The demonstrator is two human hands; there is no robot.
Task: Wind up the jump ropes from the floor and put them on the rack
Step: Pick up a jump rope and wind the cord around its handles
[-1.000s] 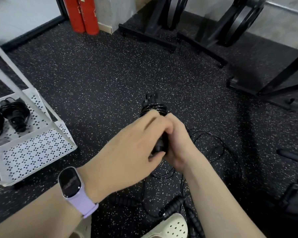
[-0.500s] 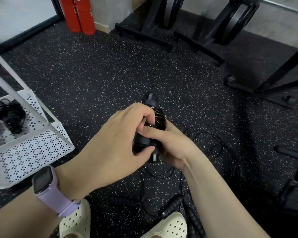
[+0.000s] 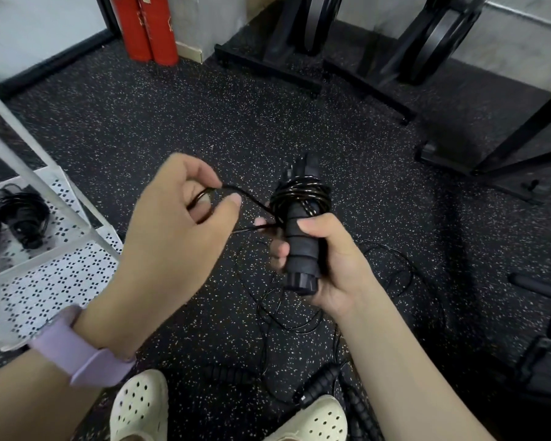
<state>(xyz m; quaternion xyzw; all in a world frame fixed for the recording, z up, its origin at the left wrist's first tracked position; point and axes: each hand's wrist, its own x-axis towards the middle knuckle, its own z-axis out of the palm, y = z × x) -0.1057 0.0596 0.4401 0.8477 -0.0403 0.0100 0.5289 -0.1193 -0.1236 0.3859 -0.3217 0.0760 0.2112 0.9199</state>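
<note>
Hands winding a jump rope over a speckled gym floor

The right hand is gripping the black jump rope handles; the left hand is pinching its cord. More rope is lying on the black floor, the white rack is standing left, and red cylinders are standing behind.

**Even indoor light, soft focus, bent edges**

The scene is evenly and moderately lit, with no hard shadows on the speckled floor. Faint glints show on the wound cord. The left hand is slightly motion-blurred. Wide-angle distortion curves the white rack and the frame edges; the right corner falls dark.
</note>
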